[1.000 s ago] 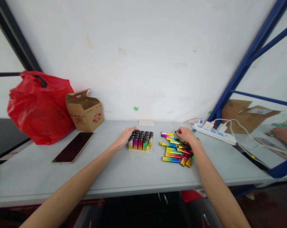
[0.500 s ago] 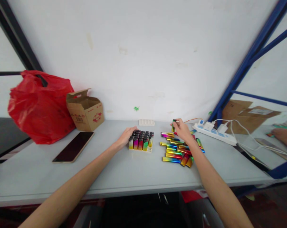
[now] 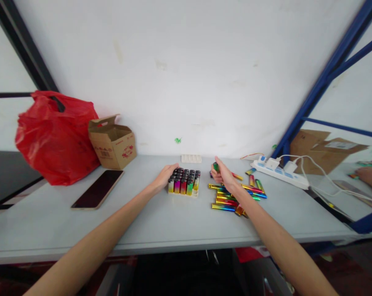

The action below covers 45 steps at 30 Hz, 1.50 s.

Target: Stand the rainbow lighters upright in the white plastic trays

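Observation:
Upright lighters (image 3: 183,186) with black tops stand in rows in a white tray (image 3: 194,194) at the middle of the table. My left hand (image 3: 165,177) is closed around the tray's left side, against the outer lighters, its fingertips partly hidden. Over the left part of a loose pile of shiny multicoloured lighters (image 3: 223,207), my right hand (image 3: 222,172) grips a green lighter (image 3: 216,167). The pile lies flat right of the tray, partly covered by my right forearm.
An empty white tray (image 3: 191,158) rests by the wall. Left are a phone (image 3: 97,190), a cardboard box (image 3: 113,144) and a red bag (image 3: 58,139). Right are a power strip (image 3: 278,173) with cables, blue frame bars (image 3: 315,88) and another person's hand (image 3: 370,176).
My right hand has moved left with the green lighter, from the back of the pile toward the filled tray. My left hand stays at the tray. The view has shifted slightly.

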### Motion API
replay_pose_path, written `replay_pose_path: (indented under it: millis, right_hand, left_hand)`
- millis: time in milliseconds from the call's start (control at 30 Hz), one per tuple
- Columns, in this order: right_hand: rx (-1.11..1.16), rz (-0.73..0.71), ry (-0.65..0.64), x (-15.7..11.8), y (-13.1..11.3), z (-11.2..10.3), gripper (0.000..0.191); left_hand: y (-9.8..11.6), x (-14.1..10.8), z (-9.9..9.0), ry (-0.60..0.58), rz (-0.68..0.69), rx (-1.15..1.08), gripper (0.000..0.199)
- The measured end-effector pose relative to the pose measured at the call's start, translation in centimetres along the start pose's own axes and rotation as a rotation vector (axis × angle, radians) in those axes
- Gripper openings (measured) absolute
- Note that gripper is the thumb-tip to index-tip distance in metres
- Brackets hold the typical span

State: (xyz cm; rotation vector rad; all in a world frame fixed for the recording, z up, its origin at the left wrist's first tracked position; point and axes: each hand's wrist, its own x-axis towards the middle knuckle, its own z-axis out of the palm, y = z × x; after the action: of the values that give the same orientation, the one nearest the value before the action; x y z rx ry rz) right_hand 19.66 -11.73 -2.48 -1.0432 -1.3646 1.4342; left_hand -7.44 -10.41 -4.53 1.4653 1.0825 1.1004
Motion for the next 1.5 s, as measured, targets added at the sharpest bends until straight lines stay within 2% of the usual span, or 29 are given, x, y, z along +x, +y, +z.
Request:
replay_pose_path:
  millis: [200, 400, 567, 667, 733, 833, 900, 1033, 1167, 1500]
  right_hand:
    - [-0.094, 0.057, 0.068, -0.5, 0.5, 2.4, 0.046]
    - [-0.130, -0.031, 0.087, -0.4, 0.8, 2.6, 0.056]
    - [-0.109, -0.243, -0.041, -0.5, 0.6, 2.4, 0.058]
    - [-0.243, -0.358, -0.092, -1.2, 0.1, 2.6, 0.050]
    - [-0.390, -0.462, -0.071, -1.7, -0.4, 2.9, 0.045]
    - [-0.594, -0.612, 0.033, -2.2, -0.9, 3.3, 0.042]
    - [-0.660, -0.608, 0.043, -2.4, -0.9, 3.4, 0.040]
    - [-0.620, -0.531, -0.079, -2.5, -0.4, 3.5, 0.031]
    - [-0.631, -0.508, -0.132, -2.4, -0.1, 3.5, 0.028]
    - [-0.715, -0.567, -0.050, -2.5, -0.3, 3.6, 0.026]
  left_hand:
    - [0.0, 0.1, 0.0, -0.008, 0.004, -0.008, 0.048]
    - [-0.2, 0.2, 0.0, 0.010, -0.016, -0.028, 0.048]
    - [-0.1, 0.1, 0.0, 0.026, -0.013, -0.003, 0.047]
    - [0.0, 0.1, 0.0, 0.026, -0.013, -0.002, 0.047]
    - [0.0, 0.1, 0.0, 0.021, -0.010, 0.000, 0.048]
    - [0.1, 0.0, 0.0, 0.014, 0.003, 0.006, 0.048]
    - [0.2, -0.1, 0.0, 0.009, 0.015, 0.015, 0.047]
    - [0.3, -0.1, 0.1, 0.013, 0.014, 0.029, 0.046]
    - [0.2, 0.0, 0.1, 0.020, 0.019, 0.039, 0.047]
    - [0.0, 0.1, -0.1, 0.019, 0.018, 0.038, 0.047]
